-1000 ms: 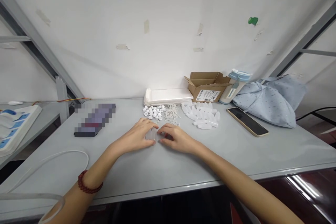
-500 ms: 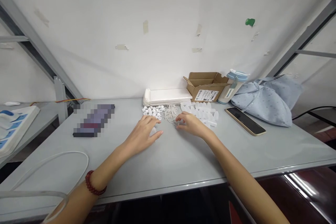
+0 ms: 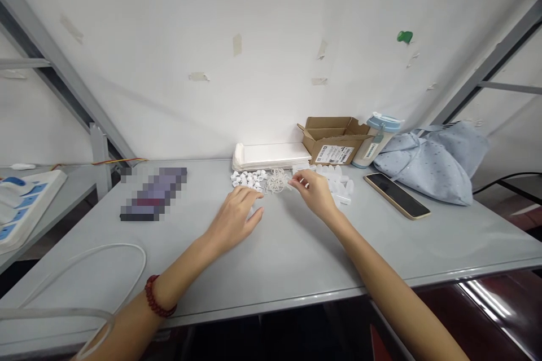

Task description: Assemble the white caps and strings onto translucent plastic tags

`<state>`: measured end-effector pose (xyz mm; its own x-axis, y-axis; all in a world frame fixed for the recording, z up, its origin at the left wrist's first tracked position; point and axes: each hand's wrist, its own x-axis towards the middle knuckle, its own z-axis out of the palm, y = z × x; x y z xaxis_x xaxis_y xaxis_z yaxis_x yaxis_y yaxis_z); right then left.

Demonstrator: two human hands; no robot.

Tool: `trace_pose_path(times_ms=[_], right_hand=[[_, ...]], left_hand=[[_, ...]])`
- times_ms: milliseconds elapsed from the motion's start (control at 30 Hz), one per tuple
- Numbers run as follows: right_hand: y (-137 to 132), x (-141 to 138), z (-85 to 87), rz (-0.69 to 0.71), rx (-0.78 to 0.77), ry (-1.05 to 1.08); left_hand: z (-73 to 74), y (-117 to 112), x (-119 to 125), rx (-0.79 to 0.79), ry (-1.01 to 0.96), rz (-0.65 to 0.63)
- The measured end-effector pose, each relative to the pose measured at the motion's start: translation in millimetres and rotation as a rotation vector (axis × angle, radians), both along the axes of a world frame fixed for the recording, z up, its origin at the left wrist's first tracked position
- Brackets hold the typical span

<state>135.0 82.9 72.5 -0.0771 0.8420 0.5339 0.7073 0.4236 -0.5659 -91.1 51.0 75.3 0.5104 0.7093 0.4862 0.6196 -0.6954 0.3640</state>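
My left hand (image 3: 237, 214) is low over the table with its fingers curled and the thumb apart. A translucent plastic piece (image 3: 251, 212) shows in part between thumb and palm; the rest is hidden. Just beyond those fingers lie several small white caps (image 3: 249, 179). My right hand (image 3: 314, 190) is in a pinch at the edge of a tangle of white cords (image 3: 276, 180). A thin pale strand appears at its fingertips, seemingly a white cord, partly covered. Several translucent plastic tubes (image 3: 341, 187) lie behind and to the right of that hand.
White flat packs (image 3: 271, 153) are stacked by the wall. Beside them stand an open cardboard box (image 3: 334, 141) and a lidded cup (image 3: 375, 141). A phone (image 3: 397, 196) and a pale blue bag (image 3: 427, 163) are on the right. At left are a blurred-out object (image 3: 154, 194) and a cable (image 3: 141, 254).
My right hand has drawn back from the cords, slightly up and to the right, and its fingers have closed into a pinch. My left hand has barely moved.
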Motion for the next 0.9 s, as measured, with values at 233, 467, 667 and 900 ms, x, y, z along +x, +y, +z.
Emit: trace_pose_path(times_ms=[233,467,667,900], right_hand=[[-6.0,-13.2,-5.8,0.131,0.035,0.064],[-19.0,-36.2,-15.6,0.37,0.041,0.098],[-29.4,-44.9,-12.5,0.438,-0.079,0.256],[-31.5,-46.0,-7.4,0.51,-0.234,0.4]], left_hand=[[0.5,-1.7,0.4,0.024,-0.048,-0.014],[0.0,-1.7,2.2,-0.025,-0.063,-0.049],[-2.3,-1.1,4.2,0.0,-0.118,-0.063],[1.7,-1.7,2.7,0.021,-0.21,-0.031]])
